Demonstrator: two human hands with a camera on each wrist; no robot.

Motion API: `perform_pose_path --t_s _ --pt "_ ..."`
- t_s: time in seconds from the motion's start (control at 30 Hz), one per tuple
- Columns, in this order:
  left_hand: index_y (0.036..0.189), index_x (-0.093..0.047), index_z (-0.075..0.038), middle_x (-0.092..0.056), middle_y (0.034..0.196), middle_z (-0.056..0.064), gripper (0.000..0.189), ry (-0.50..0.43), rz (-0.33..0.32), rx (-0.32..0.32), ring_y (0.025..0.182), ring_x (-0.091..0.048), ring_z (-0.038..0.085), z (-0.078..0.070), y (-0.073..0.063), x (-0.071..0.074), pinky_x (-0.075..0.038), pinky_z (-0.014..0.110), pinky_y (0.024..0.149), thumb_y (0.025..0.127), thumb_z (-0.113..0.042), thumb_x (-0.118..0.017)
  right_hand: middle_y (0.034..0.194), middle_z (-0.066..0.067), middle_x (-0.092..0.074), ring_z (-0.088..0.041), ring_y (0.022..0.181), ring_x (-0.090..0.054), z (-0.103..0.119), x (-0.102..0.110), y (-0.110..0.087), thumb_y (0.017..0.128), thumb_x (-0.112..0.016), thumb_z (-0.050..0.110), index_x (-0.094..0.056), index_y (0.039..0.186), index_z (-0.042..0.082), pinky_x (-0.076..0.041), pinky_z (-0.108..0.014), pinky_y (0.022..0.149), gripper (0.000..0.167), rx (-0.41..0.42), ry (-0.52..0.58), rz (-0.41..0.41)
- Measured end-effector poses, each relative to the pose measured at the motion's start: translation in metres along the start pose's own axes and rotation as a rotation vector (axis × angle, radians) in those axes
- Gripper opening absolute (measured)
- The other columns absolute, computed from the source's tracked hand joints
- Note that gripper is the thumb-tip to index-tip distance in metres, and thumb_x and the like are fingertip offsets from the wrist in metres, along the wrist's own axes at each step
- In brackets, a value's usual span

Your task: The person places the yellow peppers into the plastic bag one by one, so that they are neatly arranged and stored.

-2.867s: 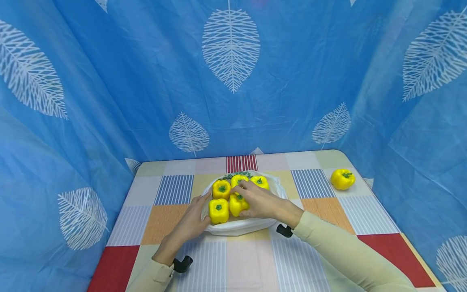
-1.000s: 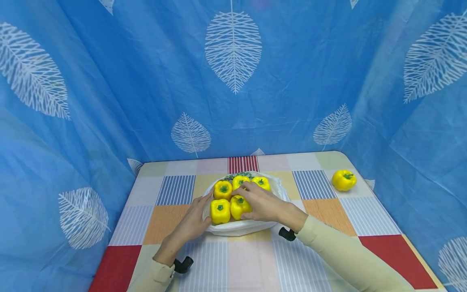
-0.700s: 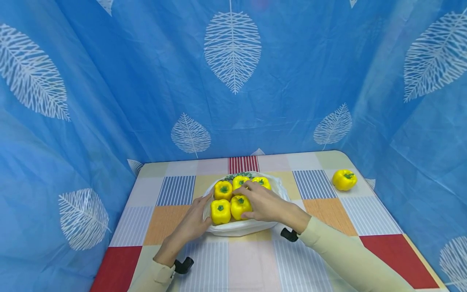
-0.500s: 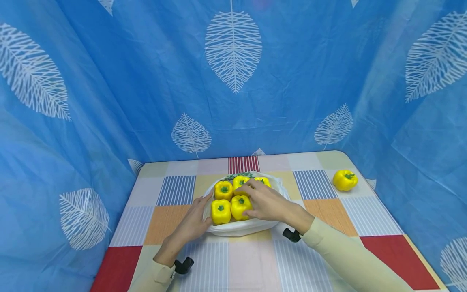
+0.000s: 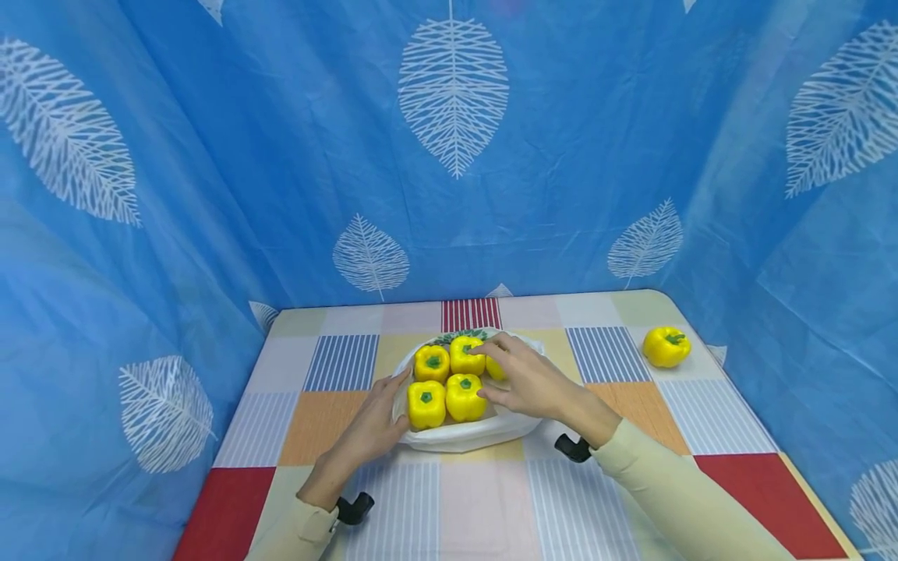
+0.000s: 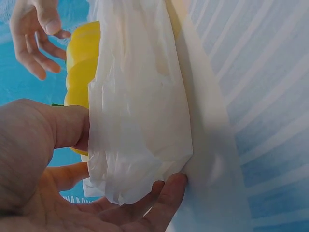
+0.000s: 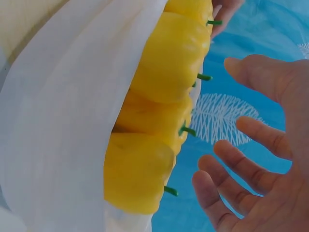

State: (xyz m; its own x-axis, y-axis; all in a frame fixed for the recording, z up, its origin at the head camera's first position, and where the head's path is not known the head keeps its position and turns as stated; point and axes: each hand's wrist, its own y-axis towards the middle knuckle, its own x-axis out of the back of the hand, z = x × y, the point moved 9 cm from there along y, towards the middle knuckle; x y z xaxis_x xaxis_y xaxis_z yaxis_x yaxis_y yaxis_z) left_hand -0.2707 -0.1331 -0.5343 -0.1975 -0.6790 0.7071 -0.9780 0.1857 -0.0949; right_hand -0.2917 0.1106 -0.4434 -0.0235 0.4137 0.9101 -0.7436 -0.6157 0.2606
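Several yellow bell peppers stand with stems up in two rows inside a wide white plastic bag (image 5: pixel 456 442), its mouth spread. My left hand (image 5: pixel 372 421) grips the bag's left edge; in the left wrist view the thumb is over the rim of the bag (image 6: pixel 140 106) and fingers lie beneath. My right hand (image 5: pixel 526 378) hovers above the bag's right side with fingers spread, holding nothing. It is nearest the front right bell pepper (image 5: pixel 465 399) and partly hides the back right bell pepper (image 5: pixel 495 369). In the right wrist view a gap separates its fingers from the bell peppers (image 7: pixel 169 58).
A lone yellow bell pepper (image 5: pixel 665 347) lies on its side near the table's right edge. A patchwork tablecloth (image 5: pixel 484 506) covers the table. Blue curtains (image 5: pixel 302 156) with white leaf prints enclose the back and both sides.
My right hand has let go of the front right bell pepper and moved up and to the right. That pepper stays in the bag. The left hand keeps its place on the bag's edge.
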Motion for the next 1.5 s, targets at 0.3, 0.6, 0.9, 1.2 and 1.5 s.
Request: perform_pose_path --t_s 0.3,0.6,0.9,1.2,1.5 --pt "0.180 -0.042 -0.011 -0.046 0.179 0.029 0.088 0.004 -0.005 -0.009 0.165 -0.051 0.055 -0.002 -0.001 0.002 -0.049 0.078 0.129 0.099 0.002 -0.074 0.149 -0.012 -0.069 -0.032 0.132 -0.072 -0.015 0.007 -0.006 0.099 -0.094 0.024 -0.069 0.156 0.011 -0.071 -0.053 0.107 0.063 -0.092 0.045 -0.014" --pt "0.180 -0.042 -0.011 -0.046 0.180 0.028 0.087 0.008 -0.015 -0.009 0.165 -0.051 0.054 -0.003 -0.003 0.004 -0.049 0.077 0.129 0.100 0.001 -0.073 0.150 -0.013 -0.069 -0.036 0.140 -0.070 -0.031 0.015 -0.013 0.099 -0.095 0.024 -0.071 0.154 0.010 -0.065 -0.062 0.119 0.061 -0.147 0.071 -0.066" --pt "0.181 -0.042 -0.012 -0.046 0.180 0.028 0.087 0.005 -0.016 0.004 0.165 -0.051 0.055 -0.003 -0.004 0.002 -0.050 0.078 0.128 0.100 0.000 -0.074 0.149 -0.015 -0.069 -0.039 0.138 -0.069 -0.054 0.027 -0.026 0.100 -0.093 0.020 -0.073 0.151 0.010 -0.062 -0.066 0.120 0.056 -0.199 0.083 -0.118" --pt "0.181 -0.041 -0.013 -0.045 0.180 0.027 0.088 -0.009 -0.012 0.009 0.165 -0.050 0.055 -0.002 -0.005 0.002 -0.049 0.078 0.129 0.101 0.000 -0.074 0.149 -0.018 -0.069 -0.041 0.129 -0.071 -0.077 0.039 -0.040 0.103 -0.090 0.018 -0.073 0.151 0.010 -0.065 -0.066 0.112 0.051 -0.258 0.082 -0.178" --pt "0.181 -0.042 -0.012 -0.045 0.180 0.027 0.088 -0.004 -0.015 -0.001 0.166 -0.050 0.054 0.000 -0.005 0.002 -0.049 0.078 0.129 0.100 0.001 -0.074 0.149 -0.022 -0.067 -0.043 0.125 -0.070 -0.101 0.046 -0.054 0.104 -0.088 0.015 -0.072 0.152 0.008 -0.067 -0.063 0.102 0.051 -0.299 0.087 -0.231"
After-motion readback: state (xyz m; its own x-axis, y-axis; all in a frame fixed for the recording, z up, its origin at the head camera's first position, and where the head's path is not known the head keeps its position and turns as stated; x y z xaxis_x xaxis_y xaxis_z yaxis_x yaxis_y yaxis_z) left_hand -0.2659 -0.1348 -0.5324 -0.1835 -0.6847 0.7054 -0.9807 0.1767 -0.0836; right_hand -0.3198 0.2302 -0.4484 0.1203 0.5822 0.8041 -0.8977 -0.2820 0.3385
